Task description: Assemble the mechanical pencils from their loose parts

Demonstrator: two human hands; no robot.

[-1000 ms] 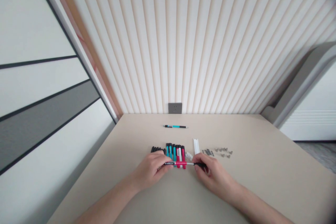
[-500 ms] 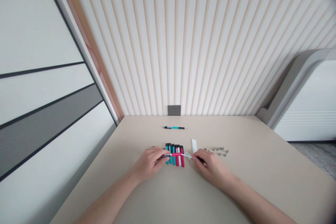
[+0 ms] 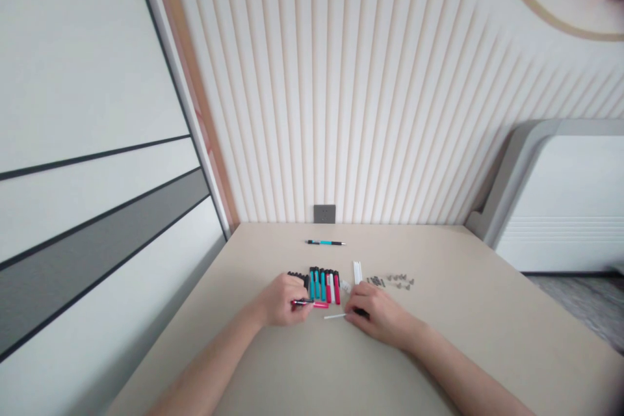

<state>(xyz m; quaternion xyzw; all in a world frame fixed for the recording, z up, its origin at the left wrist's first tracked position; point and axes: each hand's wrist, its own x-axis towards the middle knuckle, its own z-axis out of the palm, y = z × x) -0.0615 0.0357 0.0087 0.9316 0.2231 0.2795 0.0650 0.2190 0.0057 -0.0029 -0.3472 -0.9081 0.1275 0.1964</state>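
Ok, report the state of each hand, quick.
Left hand: closed, holding the pink-and-black pen barrel.
Right hand: closed, holding the thin white rod and a black piece.

Pink-and-black pen barrel (image 3: pixel 316 304), white tube (image 3: pixel 334 317)

A beige table (image 3: pixel 312 364) bears one pen (image 3: pixel 326 243), coloured barrels (image 3: pixel 322 287), white rods (image 3: pixel 357 271), grey parts (image 3: pixel 376 281).

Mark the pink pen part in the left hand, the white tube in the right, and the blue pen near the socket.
Pink pen part (image 3: pixel 320 305): head view, its pink end.
White tube (image 3: pixel 334 317): head view, exposed length.
Blue pen (image 3: pixel 326 243): head view, its blue middle.
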